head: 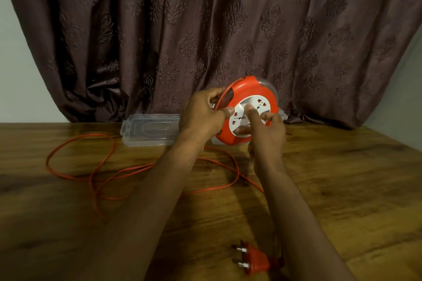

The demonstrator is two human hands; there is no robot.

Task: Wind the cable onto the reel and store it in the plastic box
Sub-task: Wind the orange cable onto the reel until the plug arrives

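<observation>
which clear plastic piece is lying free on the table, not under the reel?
The clear lid, flat on the table left of the reel. The other clear piece sits behind and under the reel.

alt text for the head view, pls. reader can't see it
A person's left hand grips the rim of an orange cable reel held upright while the right hand fingers its white socket face. Loose orange cable loops over the wooden table, its plug nearest the viewer.

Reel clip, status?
Left hand grips reel; right hand on its white hub. Cable mostly loose on table. Plug near.
</observation>
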